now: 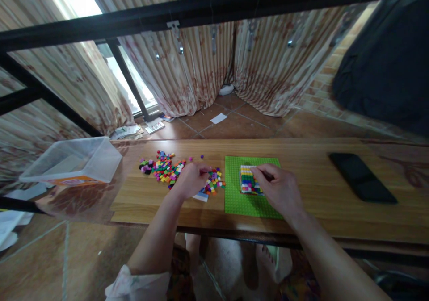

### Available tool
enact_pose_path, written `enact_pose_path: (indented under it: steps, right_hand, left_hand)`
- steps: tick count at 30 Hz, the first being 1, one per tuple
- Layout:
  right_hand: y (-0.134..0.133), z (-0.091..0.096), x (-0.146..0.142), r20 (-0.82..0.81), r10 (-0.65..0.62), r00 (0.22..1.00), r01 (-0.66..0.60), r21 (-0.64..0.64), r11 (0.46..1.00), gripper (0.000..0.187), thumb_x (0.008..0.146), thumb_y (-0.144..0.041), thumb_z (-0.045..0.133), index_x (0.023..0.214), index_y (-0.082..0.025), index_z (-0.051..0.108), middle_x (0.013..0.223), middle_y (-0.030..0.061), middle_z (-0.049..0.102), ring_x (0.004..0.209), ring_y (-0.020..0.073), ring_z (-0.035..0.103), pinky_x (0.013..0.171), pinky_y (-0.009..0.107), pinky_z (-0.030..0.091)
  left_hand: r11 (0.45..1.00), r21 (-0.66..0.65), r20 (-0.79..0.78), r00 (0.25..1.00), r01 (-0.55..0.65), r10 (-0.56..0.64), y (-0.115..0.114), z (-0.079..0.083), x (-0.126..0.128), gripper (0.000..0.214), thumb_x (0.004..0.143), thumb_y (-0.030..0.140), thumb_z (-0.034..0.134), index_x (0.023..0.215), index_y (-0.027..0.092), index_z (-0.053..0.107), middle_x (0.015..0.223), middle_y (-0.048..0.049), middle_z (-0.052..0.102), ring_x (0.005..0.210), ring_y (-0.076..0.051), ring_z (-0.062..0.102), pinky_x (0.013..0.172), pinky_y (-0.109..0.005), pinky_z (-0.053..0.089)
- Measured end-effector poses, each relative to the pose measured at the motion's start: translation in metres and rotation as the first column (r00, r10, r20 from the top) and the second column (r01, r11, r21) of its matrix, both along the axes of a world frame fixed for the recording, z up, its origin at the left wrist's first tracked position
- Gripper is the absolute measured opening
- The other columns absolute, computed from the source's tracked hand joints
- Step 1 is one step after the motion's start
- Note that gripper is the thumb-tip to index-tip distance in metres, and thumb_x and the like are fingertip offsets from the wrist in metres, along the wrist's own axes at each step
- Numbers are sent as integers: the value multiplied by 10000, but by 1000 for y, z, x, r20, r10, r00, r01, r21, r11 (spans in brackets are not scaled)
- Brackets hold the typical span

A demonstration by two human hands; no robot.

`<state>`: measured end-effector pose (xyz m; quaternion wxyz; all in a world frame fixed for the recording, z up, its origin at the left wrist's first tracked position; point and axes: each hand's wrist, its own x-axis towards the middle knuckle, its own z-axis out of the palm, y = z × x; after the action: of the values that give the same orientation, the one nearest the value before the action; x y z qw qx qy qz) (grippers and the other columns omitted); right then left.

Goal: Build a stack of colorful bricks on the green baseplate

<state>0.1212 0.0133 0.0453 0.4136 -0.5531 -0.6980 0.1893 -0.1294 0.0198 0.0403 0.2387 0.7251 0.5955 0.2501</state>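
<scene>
A green studded baseplate [234, 205] lies on the wooden table in front of me. On it stands a small block of toy bricks [247, 179] in coloured rows, white and yellow at the far side. My right hand [281, 191] is over the right part of this block, thumb and fingers closed together at its top; whatever they pinch is hidden. To the left of the baseplate, loose toy bricks [167, 170] of many colours are spread out. Among them my left hand [191, 180] hovers or rests with its fingers curled in, their contents too small to make out.
A black phone [362, 177] lies on the right of the wooden table [311, 158]. Beyond the table's left end sits a clear plastic bin [72, 158]. A white paper piece [201, 197] is by my left hand. A black metal bar [144, 19] crosses above.
</scene>
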Motion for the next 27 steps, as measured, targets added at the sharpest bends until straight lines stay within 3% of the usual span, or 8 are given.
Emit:
enact_pose_path:
  steps: [5,9,19,27]
  right_hand:
    - [-5,-3,-10,-122,110,986,-114,-23,993,206,878,-375,594,837,-211,712,811,25,717,693,156,631,659,281,478]
    - [-8,-4,-19,-264,206,942,-233,-76,969,205,859,-396,631,928,-215,701,846,24,692,680,144,608,647,286,504]
    - [-10,-4,-20,-457,191,869,-281,-138,950,194,828,-392,657,853,-208,713,827,23,681,694,141,606,617,275,519]
    - [-5,-2,-16,-570,138,810,-298,-199,934,205,760,-404,710,757,-200,737,762,16,697,666,132,590,598,254,484]
  left_hand:
    - [988,-50,402,909,146,-114,-2,11,15,163,801,204,604,899,140,717,843,-45,738,755,-149,657,712,-250,516]
    - [975,-45,545,823,218,-158,-7,19,36,165,813,244,628,911,125,687,812,-38,694,737,-128,616,691,-229,486]
    - [981,6,551,819,193,-164,-12,18,58,117,835,231,621,897,138,658,787,-22,643,736,-123,573,703,-234,455]
    - [980,-42,538,831,194,-141,-15,20,69,144,850,254,589,813,129,651,718,-1,594,667,-106,511,647,-227,407]
